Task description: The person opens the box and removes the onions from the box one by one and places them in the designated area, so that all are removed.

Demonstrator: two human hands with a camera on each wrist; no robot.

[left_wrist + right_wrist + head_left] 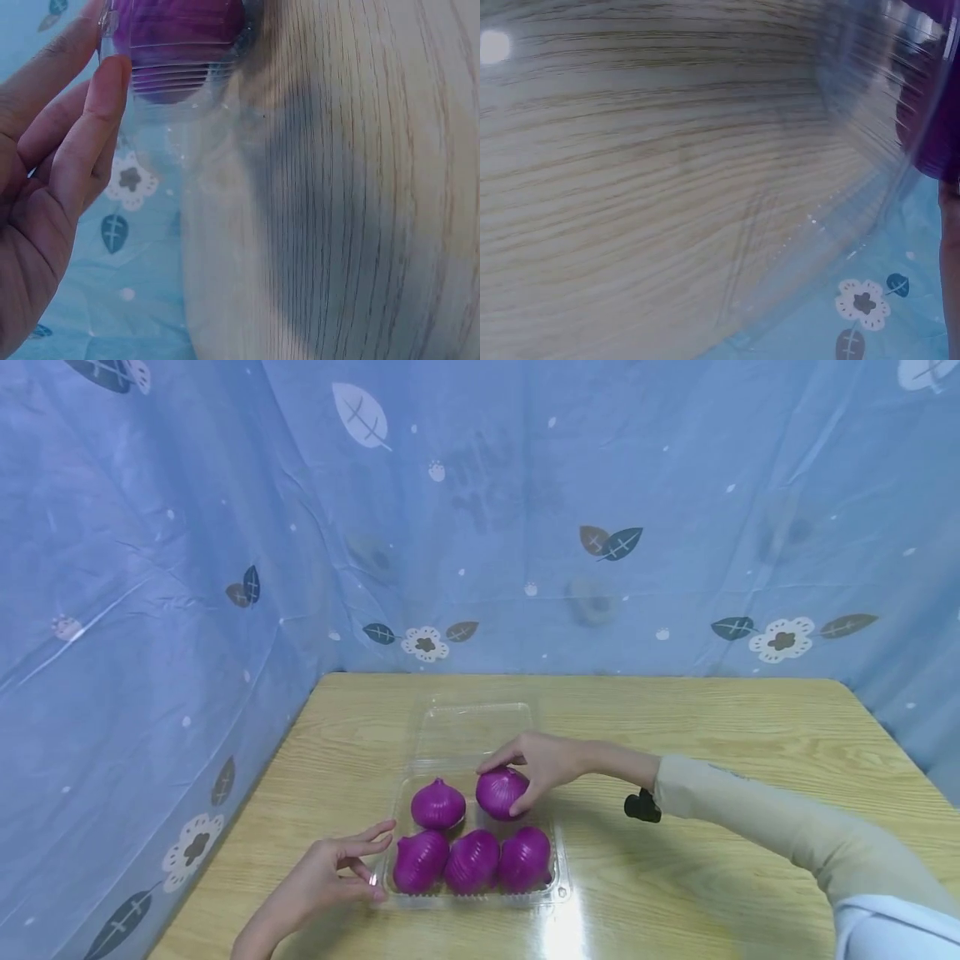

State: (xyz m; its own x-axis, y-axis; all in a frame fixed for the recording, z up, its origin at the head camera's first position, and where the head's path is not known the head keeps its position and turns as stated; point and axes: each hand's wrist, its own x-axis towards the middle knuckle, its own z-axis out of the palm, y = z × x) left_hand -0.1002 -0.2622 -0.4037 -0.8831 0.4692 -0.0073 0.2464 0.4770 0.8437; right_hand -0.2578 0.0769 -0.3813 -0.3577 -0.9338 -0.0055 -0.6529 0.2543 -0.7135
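Onions fill most of a clear plastic clamshell box (558,883) on the wooden table (712,727): three purple ones sit in the row nearer the person, one sits behind them on the left, and a fifth purple onion (501,793) is in the right hand (543,764). That hand's fingers curl over the onion's top and far side, gripping it right at the empty back-right spot of the box; whether it already rests on the box floor I cannot tell. The left hand (330,877) lies beside the box's near-left corner, its fingers relaxed and straight, the tips touching the plastic rim, as the left wrist view confirms with a fingertip (112,82) against the clear wall and an onion just behind it. The box's lid (472,731) lies flat, hinged open, beyond the right fingers.

By my reckoning the step in hand is seating the last onion in its place. The next move would call for the right fingers to let go once the onion sits level with its neighbour (438,804), then reach past it for the lid, while the left fingers keep the light box from sliding.
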